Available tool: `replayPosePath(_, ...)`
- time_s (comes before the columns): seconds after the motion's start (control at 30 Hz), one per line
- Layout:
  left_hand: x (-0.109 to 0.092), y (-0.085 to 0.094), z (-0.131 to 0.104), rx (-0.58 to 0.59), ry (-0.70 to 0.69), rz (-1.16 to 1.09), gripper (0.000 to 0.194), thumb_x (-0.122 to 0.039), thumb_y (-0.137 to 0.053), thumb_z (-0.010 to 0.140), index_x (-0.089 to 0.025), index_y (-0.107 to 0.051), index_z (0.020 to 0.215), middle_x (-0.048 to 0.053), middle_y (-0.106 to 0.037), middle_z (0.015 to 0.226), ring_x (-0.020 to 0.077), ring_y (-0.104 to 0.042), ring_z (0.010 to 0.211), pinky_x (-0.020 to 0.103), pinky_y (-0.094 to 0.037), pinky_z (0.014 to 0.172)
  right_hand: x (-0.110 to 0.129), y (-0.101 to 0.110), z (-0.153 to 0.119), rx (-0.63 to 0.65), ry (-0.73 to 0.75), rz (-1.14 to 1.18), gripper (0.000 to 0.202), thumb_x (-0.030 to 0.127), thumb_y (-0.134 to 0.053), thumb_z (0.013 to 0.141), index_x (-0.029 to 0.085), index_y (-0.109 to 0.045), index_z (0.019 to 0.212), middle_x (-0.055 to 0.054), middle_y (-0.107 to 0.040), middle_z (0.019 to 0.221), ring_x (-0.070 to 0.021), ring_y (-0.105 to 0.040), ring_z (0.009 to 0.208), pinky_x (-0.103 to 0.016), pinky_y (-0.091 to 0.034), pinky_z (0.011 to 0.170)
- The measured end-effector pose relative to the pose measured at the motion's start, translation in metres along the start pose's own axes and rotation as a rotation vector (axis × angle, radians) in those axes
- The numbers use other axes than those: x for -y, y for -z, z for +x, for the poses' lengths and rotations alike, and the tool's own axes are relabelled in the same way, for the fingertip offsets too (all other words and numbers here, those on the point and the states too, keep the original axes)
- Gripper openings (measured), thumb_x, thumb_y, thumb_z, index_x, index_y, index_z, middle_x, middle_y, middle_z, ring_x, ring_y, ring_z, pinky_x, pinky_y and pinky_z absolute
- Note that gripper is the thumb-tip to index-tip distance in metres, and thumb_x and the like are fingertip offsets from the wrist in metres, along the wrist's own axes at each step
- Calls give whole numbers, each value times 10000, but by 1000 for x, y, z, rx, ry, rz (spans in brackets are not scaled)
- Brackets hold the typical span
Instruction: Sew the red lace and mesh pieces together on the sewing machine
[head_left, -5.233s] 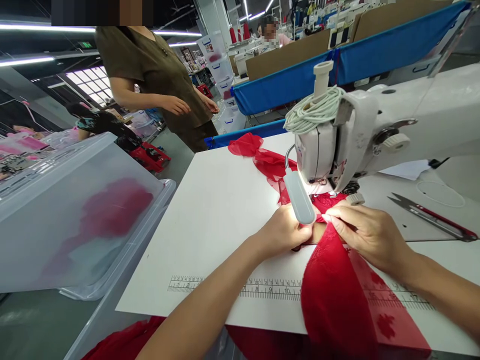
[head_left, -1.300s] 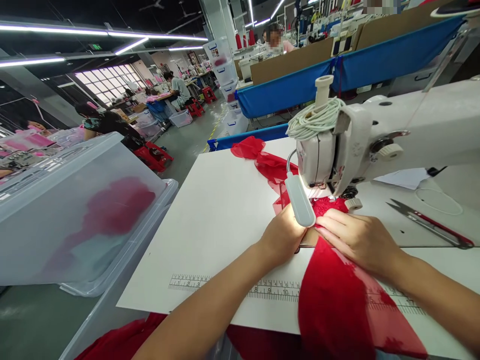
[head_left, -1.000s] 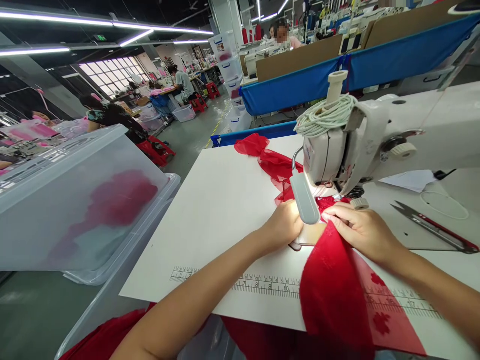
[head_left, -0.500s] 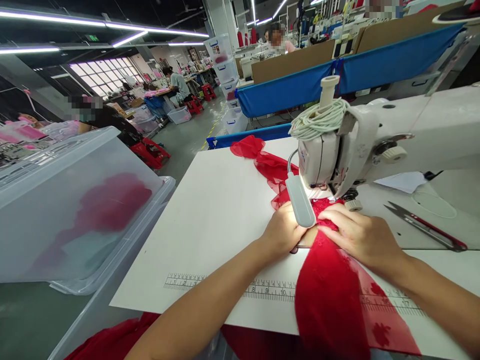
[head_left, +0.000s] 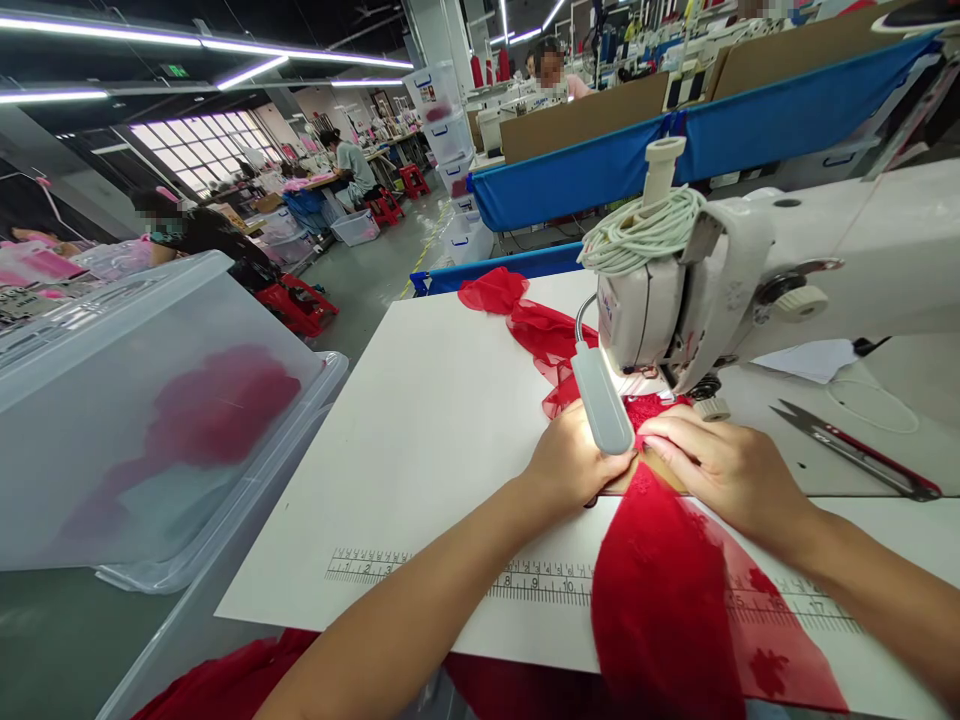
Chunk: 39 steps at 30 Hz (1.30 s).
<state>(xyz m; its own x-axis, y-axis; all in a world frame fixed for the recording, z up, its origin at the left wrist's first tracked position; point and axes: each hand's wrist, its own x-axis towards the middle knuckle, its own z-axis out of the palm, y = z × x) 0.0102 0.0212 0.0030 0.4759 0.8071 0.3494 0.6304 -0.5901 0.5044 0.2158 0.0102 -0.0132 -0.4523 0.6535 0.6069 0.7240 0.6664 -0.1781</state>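
A length of sheer red fabric (head_left: 660, 590) runs from the table's front edge up beneath the head of a white sewing machine (head_left: 645, 315). My right hand (head_left: 731, 470) pinches the fabric just in front of the needle area. On the other side my left hand (head_left: 574, 460) is closed on the same fabric, its thumb tip near the right fingertips. A grey lamp (head_left: 602, 400) hides some of the left fingers. The needle itself is hard to make out. Beyond the machine head, more of the fabric lies bunched on the white table (head_left: 420, 430).
Thread snips (head_left: 859, 450) lie right of my right hand. A printed ruler (head_left: 540, 580) crosses the table's front. A translucent plastic bin (head_left: 150, 420) with red material stands at the left. A blue cloth barrier (head_left: 570, 160) and several seated people are farther back.
Where the hands meet, the fabric is now gathered into a narrower pinch, baring more of the tan plate below. My left thumb has shifted slightly right. The camera view has moved a little.
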Motion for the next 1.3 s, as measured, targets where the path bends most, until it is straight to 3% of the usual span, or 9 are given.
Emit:
replayPosePath(0.13, 1, -9, -4, -44, -26, 13, 201, -289, -600, 960, -182, -643, 795, 42, -675, 828, 194, -645, 817, 344, -568, 797, -3, 1, -3, -2, 53, -43, 298, 220, -429, 1048, 207, -706, 939, -41, -777, 930, -146, -693, 686, -259, -448, 574)
replayPosePath(0.3, 1, -7, -10, -97, -202, 192, 295, -240, -456, 1043, -160, -655, 841, 43, -654, 817, 158, -607, 775, 271, -500, 703, -4, 5, -4, -50, 60, -219, 338, 297, -401, 1055, 200, -713, 972, -38, -732, 794, -136, -589, 513, -277, -330, 432)
replayPosePath(0.4, -1, -4, -12, -98, -272, 349, 277, -121, -458, 994, -174, -642, 793, -3, -556, 699, 120, -488, 632, 232, -363, 554, -4, 6, -5, -40, 76, -233, 370, 180, -360, 1015, 198, -702, 875, -36, -697, 762, -121, -506, 441, -280, -267, 396)
replayPosePath(0.53, -5, 0, -15, -4, -317, 447, 304, -17, -417, 909, -182, -605, 735, -20, -484, 634, 118, -376, 540, 266, -239, 478, -4, 7, -5, -35, 95, -228, 342, 56, -374, 916, 198, -640, 753, -29, -643, 711, -120, -449, 431, -280, -235, 409)
replayPosePath(0.6, -9, 2, -17, 25, -301, 466, 330, -80, -381, 982, -179, -625, 783, -7, -544, 675, 121, -385, 518, 279, -222, 452, -4, 8, -3, -35, 98, -231, 326, 44, -381, 899, 200, -609, 726, -26, -612, 691, -123, -433, 439, -282, -228, 420)
replayPosePath(0.67, -15, 5, -20, 59, -277, 468, 387, -262, -342, 1077, -165, -658, 877, 25, -617, 749, 133, -459, 540, 278, -258, 437, -3, 9, -2, -36, 109, -227, 323, 33, -382, 890, 199, -589, 706, -19, -568, 658, -124, -424, 448, -278, -235, 426)
replayPosePath(0.8, -28, 11, -26, 104, -250, 454, 756, -639, -136, 1053, -132, -690, 963, 107, -675, 859, 192, -602, 660, 290, -422, 487, -1, 11, 1, -57, 119, -202, 325, 10, -383, 876, 191, -583, 694, -8, -504, 623, -121, -408, 469, -272, -246, 431)
replayPosePath(0.93, -32, 10, -30, 54, -243, 448, 957, -689, 59, 979, -116, -707, 987, 139, -686, 890, 206, -620, 643, 322, -498, 531, -1, 11, 1, -80, 116, -200, 321, 10, -390, 875, 190, -583, 692, -6, -492, 626, -120, -395, 475, -275, -238, 433)
replayPosePath(1.3, -30, 0, -33, 45, -248, 516, 925, -799, -131, 945, -84, -707, 1056, 202, -697, 1006, 228, -637, 691, 345, -498, 540, -2, 13, 2, -64, 130, -240, 325, 10, -388, 860, 193, -613, 714, -12, -542, 632, -130, -432, 455, -278, -271, 430)
